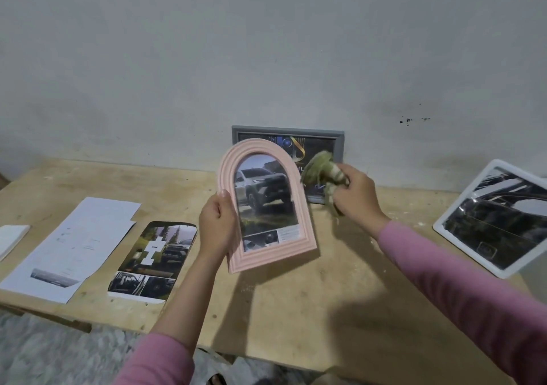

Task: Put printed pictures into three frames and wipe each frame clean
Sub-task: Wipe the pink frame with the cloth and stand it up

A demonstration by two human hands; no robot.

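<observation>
My left hand (217, 224) grips the left edge of a pink arched frame (305, 224) and holds it upright above the table; a printed picture of a car fills it. Just right of the frame's arch, my right hand (356, 196) is closed on a bunched green cloth (318, 168), blurred and slightly off the frame's rim. A grey rectangular frame (339, 144) with a dark picture leans against the wall behind. At the right, a white frame (444, 223) with a dark car picture rests tilted on the table.
On the wooden table (296, 310), a cut-out dark print (154, 260) and white paper sheets (77, 245) lie at the left. A white block (11, 236) sits at the far left edge. The wall stands close behind the table.
</observation>
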